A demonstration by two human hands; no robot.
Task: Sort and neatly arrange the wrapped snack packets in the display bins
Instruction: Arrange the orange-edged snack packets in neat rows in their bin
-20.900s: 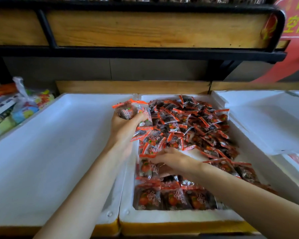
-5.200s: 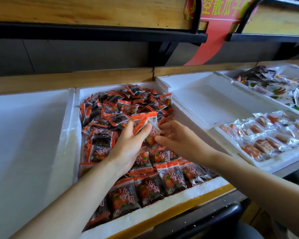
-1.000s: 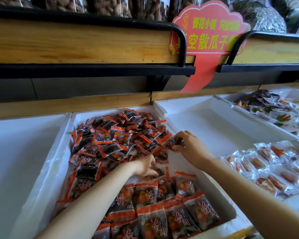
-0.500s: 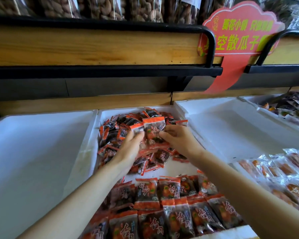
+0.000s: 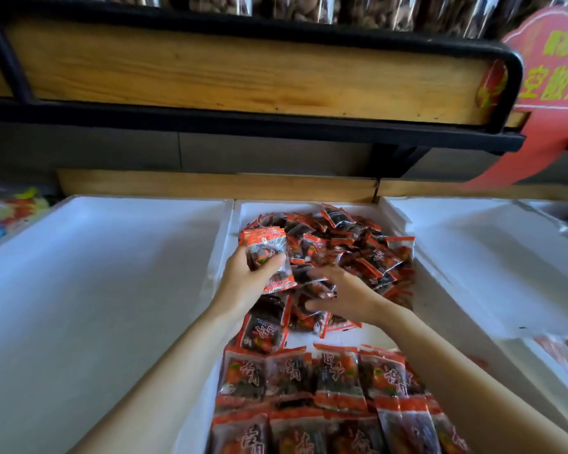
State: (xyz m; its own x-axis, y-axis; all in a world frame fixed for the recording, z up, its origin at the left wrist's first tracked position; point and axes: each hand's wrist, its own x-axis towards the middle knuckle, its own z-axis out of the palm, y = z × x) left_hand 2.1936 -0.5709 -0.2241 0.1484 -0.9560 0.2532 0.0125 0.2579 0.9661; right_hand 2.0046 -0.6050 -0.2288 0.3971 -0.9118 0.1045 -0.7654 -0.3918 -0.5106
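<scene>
- Left hand (image 5: 243,281) grips a red snack packet (image 5: 266,257) over the white bin (image 5: 276,206).
- Right hand (image 5: 348,298), fingers spread, rests on the loose pile (image 5: 358,247).

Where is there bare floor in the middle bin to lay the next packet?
A bare white strip lies between the loose heap and the neat rows. More bare floor runs between the heap and the right wall of the middle bin. The far end is crowded; the left hand holds packets there.
</scene>
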